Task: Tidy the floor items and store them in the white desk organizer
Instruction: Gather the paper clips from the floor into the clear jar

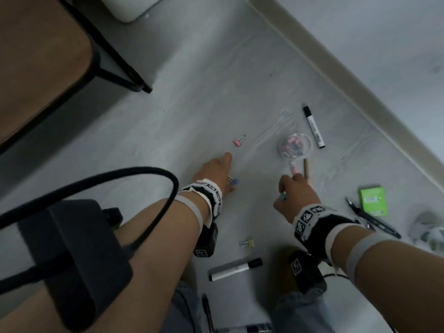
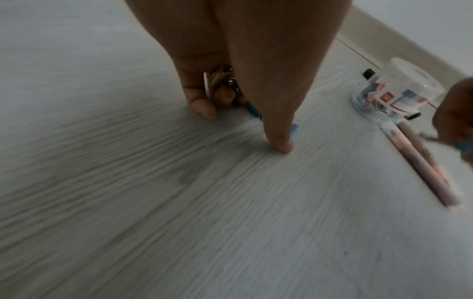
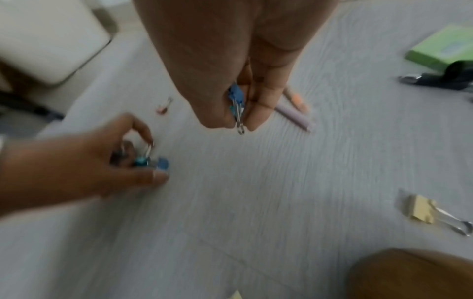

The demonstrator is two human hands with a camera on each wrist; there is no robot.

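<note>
My left hand (image 1: pixel 216 170) is low over the floor. Its curled fingers hold a few binder clips (image 2: pixel 221 81), while the straight index finger (image 2: pixel 279 139) and thumb close around a blue clip (image 3: pixel 162 162) lying on the floor. My right hand (image 1: pixel 296 192) hovers to the right and pinches blue binder clips (image 3: pixel 236 101) between thumb and fingers. A pink clip (image 1: pixel 239 140) lies just beyond the left hand. A yellow clip (image 1: pixel 248 243) lies nearer to me. A clear tub (image 1: pixel 295 145) with several clips stands past the right hand.
Two markers (image 1: pixel 313 127) (image 1: pixel 235 269), two pens (image 1: pixel 306 168) by the tub, a green pad (image 1: pixel 373 200) and black pens (image 1: pixel 372 218) lie scattered. A brown table with black legs (image 1: pixel 115 68) stands left. A white rounded object (image 1: pixel 134 8) sits far back.
</note>
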